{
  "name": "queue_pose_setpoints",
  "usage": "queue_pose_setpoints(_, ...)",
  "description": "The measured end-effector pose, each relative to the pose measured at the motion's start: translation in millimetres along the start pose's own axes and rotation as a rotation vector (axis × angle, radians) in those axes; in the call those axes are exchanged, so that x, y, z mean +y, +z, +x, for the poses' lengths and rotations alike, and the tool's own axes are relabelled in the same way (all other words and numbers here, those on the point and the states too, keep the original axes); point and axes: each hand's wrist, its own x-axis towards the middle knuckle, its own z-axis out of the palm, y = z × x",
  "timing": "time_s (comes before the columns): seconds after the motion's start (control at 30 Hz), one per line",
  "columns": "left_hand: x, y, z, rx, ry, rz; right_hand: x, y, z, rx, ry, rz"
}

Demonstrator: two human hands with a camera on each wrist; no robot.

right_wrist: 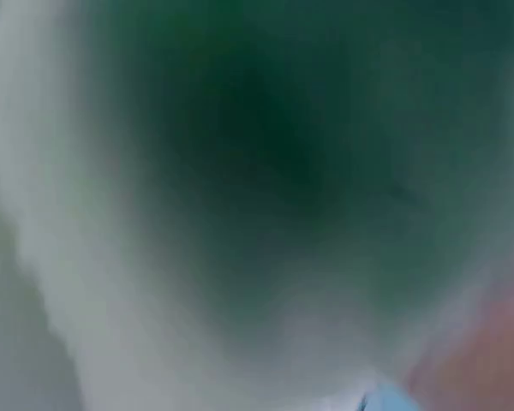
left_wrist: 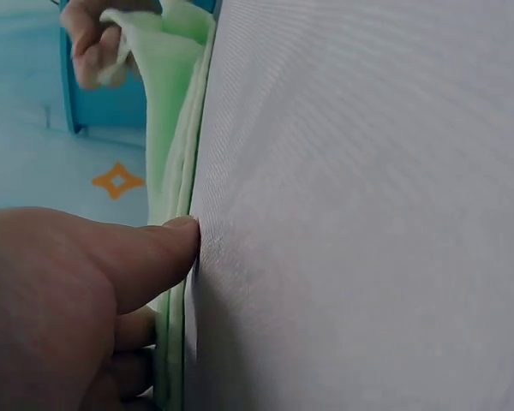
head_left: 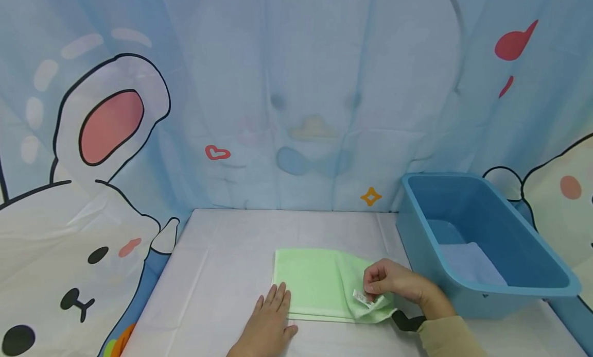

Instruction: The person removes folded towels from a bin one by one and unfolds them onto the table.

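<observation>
A pale green cloth (head_left: 315,279) is laid on the worktop (head_left: 208,277), its right end pinched and raised.
A white label (head_left: 363,298) is seen sewn on near the raised end (print is borne on it, but too small to be read); the cloth is folded in a rough rectangle, its layers shown as thin parallel edges along the front. Its right end is held in the narrow grip of the right hand (head_left: 395,284), while its left edge is touched by the left hand (head_left: 266,320), whose grip is relaxed, fingers straight. The worktop is covered in creased, finely woven white fabric. To the right, a smooth blue tub (head_left: 482,301) with a rounded rim is placed, in which a pale, flat cloth piece (head_left: 472,264) is contained.
</observation>
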Motion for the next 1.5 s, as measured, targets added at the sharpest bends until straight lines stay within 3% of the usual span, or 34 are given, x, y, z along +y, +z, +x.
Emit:
queue_pose_setpoints(0.17, 4.8, -1.3, -4.4, -0.003, 0.004, 0.018, -7.8, 1.4, 12.3, 0.292, 0.01, -0.124)
queue_pose_setpoints(0.3, 12.7, 0.4, -8.5, 0.004, 0.03, 0.032, -10.2, 1.3, 26.6, 0.52, 0.042, -0.367)
queue_pose_setpoints(0.4, 20.8, 4.1, -12.3, 0.015, -0.003, 0.015, -6.4, 0.7, 37.3, 0.616, 0.066, -0.508)
queue_pose_setpoints(0.57, 34.0, 14.2, -19.9, 0.088, -0.108, -0.043, 5.6, -0.1, 48.5, 0.647, 0.115, -0.546)
queue_pose_setpoints(0.73, 42.1, 17.5, -22.9, 0.1, -0.141, -0.12, 18.3, -1.4, 55.7, 0.665, 0.176, -0.577)
queue_pose_setpoints(1.1, 47.7, 20.4, -21.1, 0.067, -0.134, -0.144, 24.8, -2.8, 61.7, 0.646, 0.244, -0.601)
queue_pose_setpoints(1.23, 49.1, 20.5, -19.8, 0.095, -0.132, -0.124, 23.3, -1.4, 58.7, 0.635, 0.263, -0.603)
queue_pose_setpoints(1.37, 46.6, 21.4, -12.8, 0.149, -0.09, -0.051, 24.5, -3.3, 58.1, 0.643, 0.263, -0.597)
queue_pose_setpoints(1.5, 40.9, 18.7, -4.5, 0.148, -0.053, -0.07, 27.3, -5.9, 57.0, 0.644, 0.269, -0.588)
